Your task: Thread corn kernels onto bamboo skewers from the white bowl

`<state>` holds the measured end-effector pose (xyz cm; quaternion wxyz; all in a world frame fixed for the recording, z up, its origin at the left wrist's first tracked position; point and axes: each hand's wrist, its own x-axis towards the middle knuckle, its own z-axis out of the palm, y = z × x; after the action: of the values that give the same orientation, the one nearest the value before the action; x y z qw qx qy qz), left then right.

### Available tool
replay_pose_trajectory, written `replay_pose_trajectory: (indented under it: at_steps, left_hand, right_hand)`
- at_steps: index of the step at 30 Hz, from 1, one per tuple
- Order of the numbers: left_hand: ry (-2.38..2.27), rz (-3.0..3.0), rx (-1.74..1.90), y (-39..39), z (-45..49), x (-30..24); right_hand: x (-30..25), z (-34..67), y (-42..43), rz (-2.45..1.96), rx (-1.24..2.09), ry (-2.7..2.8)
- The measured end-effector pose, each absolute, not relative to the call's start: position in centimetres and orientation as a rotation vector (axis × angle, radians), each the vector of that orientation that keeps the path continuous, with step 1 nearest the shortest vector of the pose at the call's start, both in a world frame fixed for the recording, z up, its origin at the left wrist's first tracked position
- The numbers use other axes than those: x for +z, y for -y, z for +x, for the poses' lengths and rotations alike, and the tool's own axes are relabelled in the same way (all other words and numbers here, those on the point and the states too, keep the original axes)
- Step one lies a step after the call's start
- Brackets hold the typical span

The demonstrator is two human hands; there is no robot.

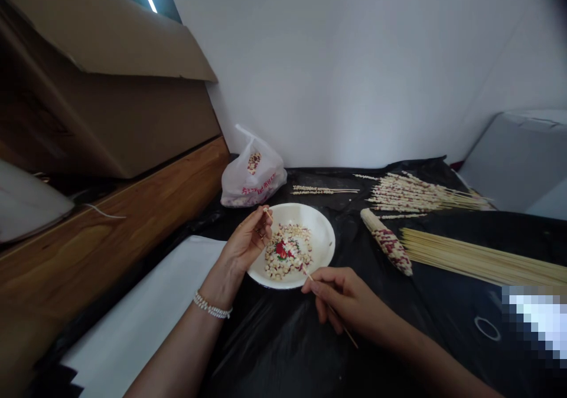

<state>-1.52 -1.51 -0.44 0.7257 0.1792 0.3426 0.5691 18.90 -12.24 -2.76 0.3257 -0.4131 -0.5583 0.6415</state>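
The skewer [297, 258], seemingly light, thin and easily snapped, slanted over the white plate [325, 232] of kernels [283, 262], its far tip pinched by the left hand [248, 241], its near shaft, the safer hold, clasped by the right hand [349, 303].

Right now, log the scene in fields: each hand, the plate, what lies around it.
left hand: pinches bamboo skewer tip
right hand: grips the skewer's lower end
plate: white, loose corn kernels inside
right of plate: corn cob, bare skewers, threaded skewers behind
behind plate: plastic bag
surface: black plastic sheet
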Motion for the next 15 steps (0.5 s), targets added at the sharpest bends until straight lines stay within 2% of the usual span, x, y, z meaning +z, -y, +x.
replay_pose_trajectory:
  at_steps: [15]
  left_hand:
    - [-0.712,0.285,1.201,1.9,-1.15,0.24]
  right_hand:
    - [-3.17,18.68,12.46,-1.078,1.684,1.45]
